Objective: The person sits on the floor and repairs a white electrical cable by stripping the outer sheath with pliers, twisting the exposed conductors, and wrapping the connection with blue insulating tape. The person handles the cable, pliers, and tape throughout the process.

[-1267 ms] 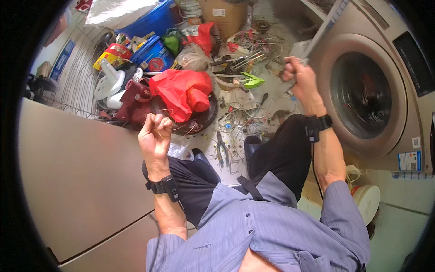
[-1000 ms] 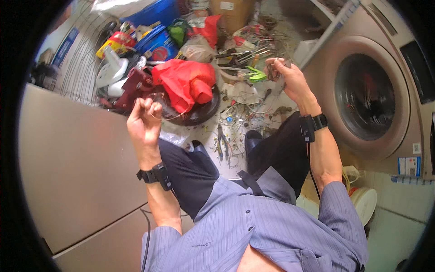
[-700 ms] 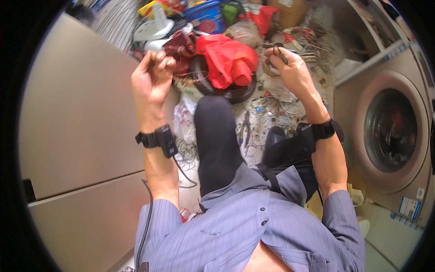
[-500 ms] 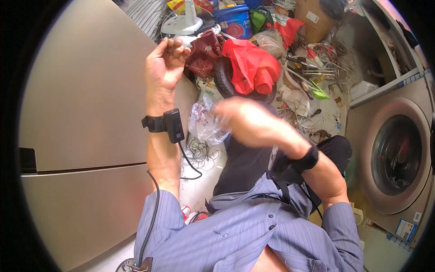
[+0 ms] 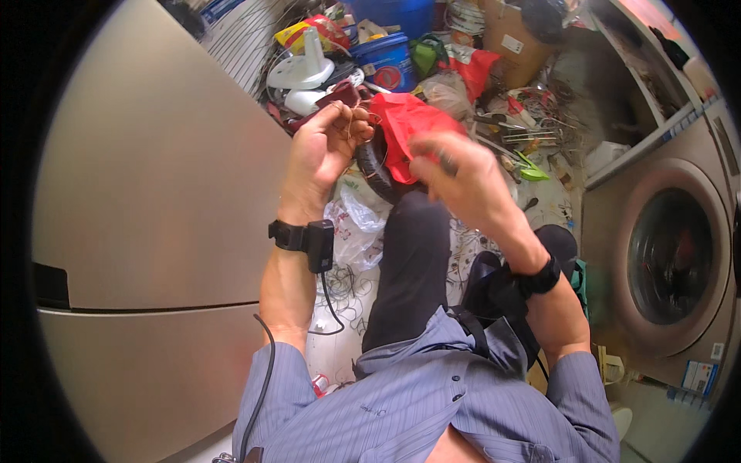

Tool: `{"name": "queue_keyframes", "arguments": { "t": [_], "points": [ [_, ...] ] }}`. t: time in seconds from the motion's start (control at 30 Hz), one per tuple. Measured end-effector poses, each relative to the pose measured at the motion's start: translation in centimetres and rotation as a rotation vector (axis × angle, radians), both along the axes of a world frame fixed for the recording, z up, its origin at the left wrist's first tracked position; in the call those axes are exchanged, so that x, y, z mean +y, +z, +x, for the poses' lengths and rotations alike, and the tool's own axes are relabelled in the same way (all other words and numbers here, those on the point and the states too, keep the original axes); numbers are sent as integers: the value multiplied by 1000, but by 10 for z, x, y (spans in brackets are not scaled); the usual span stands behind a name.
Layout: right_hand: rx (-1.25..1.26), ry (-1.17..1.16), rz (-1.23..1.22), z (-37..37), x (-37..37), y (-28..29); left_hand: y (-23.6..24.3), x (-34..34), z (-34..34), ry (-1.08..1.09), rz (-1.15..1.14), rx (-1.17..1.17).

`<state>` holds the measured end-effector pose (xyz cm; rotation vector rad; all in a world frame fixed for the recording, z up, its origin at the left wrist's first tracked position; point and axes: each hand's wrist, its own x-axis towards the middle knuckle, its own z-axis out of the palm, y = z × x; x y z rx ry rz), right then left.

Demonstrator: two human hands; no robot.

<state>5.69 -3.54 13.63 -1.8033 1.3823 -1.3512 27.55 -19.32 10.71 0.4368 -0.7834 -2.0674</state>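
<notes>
My left hand (image 5: 328, 150) is raised near the fridge edge, fingertips pinched on a thin light wire (image 5: 352, 123). To its right, my right hand (image 5: 467, 185) is blurred, its fingers curled round something small and dark that I cannot make out. The two hands are apart. Behind them lie a red bag (image 5: 409, 116) and a black tyre (image 5: 374, 166); below my left hand is a crumpled clear plastic bag (image 5: 355, 216) beside my knee.
A steel-coloured fridge (image 5: 147, 193) stands at left, a washing machine (image 5: 610, 301) at right beneath white shelving (image 5: 617, 158). Ahead are blue buckets (image 5: 378, 54), a cardboard box (image 5: 517, 54), a white plastic stand (image 5: 297, 73), tools and tangled wires (image 5: 532, 139) on the floor.
The view has shifted and my legs have changed position. My right hand has swung inward from beside the washing machine toward my left hand, which has moved up and right.
</notes>
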Motion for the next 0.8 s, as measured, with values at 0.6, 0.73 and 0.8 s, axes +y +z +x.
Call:
{"name": "queue_keyframes", "arguments": {
  "t": [0.6,0.73,0.8],
  "points": [
    [278,-682,-283,-97,16,-77,-40,109,-199,-199,108,35],
    [263,-696,-253,-128,24,-88,-41,124,-212,-272,-63,-119],
    [266,-731,-204,-140,30,-91,-40,133,-217,-332,-300,-307]
  ]
}}
